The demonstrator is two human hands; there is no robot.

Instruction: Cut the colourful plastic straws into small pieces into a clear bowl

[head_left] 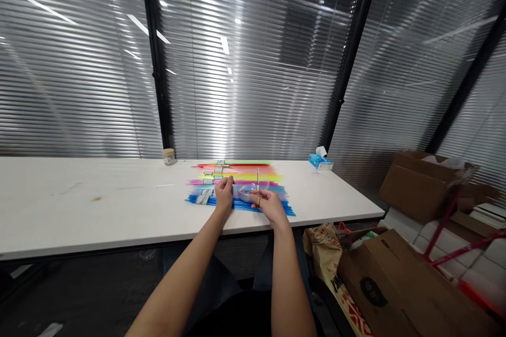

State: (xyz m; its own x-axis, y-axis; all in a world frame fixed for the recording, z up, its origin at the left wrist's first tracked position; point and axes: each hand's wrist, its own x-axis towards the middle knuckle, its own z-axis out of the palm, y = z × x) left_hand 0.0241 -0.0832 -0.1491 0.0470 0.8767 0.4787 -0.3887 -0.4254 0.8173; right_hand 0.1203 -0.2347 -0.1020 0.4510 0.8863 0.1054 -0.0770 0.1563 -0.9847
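Note:
Bundles of coloured straws (pixel 241 181) lie side by side on the white table (pixel 98 205): red, orange, yellow, pink and blue, each with a paper band near its left end. My left hand (pixel 224 192) rests over the blue and pink bundles with its fingers curled in a pinch. My right hand (pixel 269 204) is closed on a thin upright straw (pixel 258 184) that sticks up above the fingers. Something clear (pixel 247 193) sits between the two hands; I cannot make it out.
A small jar (pixel 168 156) stands at the table's back edge, and a blue tissue pack (pixel 319 161) lies at the back right. Open cardboard boxes (pixel 419 184) and a printed bag (pixel 328 258) crowd the floor to the right. Window blinds run behind the table.

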